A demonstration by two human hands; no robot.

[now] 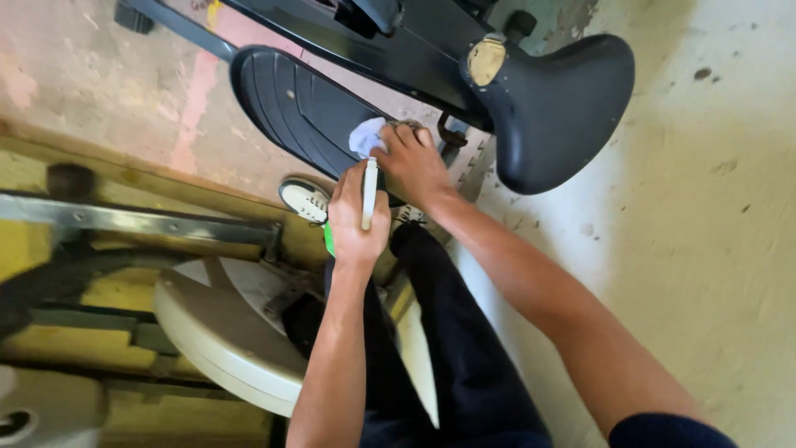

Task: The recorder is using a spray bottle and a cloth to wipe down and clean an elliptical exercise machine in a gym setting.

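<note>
Pressing: white cloth (366,137) is bunched under right hand (412,163) on black ribbed pedal (294,108) | left hand (356,217), fingers clenched round slim white bottle (370,192), held upright just beside | cloth judged light, soft, best pinched at bunched edge | bottle judged light, stiff, contents not visible | saddle (564,108) near, shoe (304,199) below

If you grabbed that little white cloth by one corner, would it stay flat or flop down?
The white cloth would probably flop: it sits crumpled in soft folds under the right hand on the black pedal. It looks thin and small, so likely very light. It should slide easily when pushed.
</note>
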